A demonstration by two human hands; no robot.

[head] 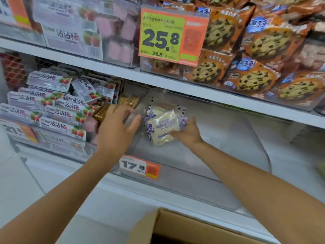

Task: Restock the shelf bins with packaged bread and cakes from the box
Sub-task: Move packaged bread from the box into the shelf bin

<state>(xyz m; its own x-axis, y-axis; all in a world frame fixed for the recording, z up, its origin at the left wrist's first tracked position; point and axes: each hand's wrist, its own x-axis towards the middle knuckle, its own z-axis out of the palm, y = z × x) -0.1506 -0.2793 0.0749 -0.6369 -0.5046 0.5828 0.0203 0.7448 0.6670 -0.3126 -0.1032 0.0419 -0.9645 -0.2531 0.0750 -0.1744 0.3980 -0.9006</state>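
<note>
A pale cake in a clear wrapper with purple print, the packaged cake [162,126], is held inside a clear plastic shelf bin [193,166] on the middle shelf. My right hand [189,132] grips its lower right corner. My left hand [117,127] hovers just left of the cake with fingers spread, holding nothing, near the bin's left wall. The rest of that bin looks bare. The brown cardboard box [175,228] shows at the bottom edge with a flap up; its contents are hidden.
Strawberry snack packs [58,110] fill the bin to the left. Chocolate-chip cookie bags [255,55] crowd the upper shelf behind a 25.8 price tag [173,35]. A 17.8 price tag [139,167] hangs on the bin's front. The shelf edge [211,95] runs overhead.
</note>
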